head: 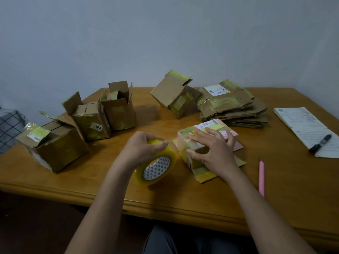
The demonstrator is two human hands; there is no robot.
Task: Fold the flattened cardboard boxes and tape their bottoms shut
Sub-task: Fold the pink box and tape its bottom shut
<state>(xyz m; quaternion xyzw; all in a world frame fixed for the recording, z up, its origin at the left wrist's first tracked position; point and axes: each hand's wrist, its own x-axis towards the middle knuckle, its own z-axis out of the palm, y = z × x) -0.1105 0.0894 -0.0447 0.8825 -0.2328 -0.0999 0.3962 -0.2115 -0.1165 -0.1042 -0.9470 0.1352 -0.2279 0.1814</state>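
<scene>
The left hand (146, 147) gripped the yellowish roll of clear packing tape (156, 165) on the wooden table (110, 182), while the right hand (211, 149), fingers spread flat, pressed the small pink-and-brown cardboard box (207, 142) lying just beside it. A strip seemed stretched between roll and box. Good practice would be keeping it taut and centred over the flap seam, then smoothing it down.

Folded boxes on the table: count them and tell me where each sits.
5. Three stand at the left: the nearest box, the 203 box, the open box. A tipped box leans at the back. The pink box is under the right hand.
</scene>
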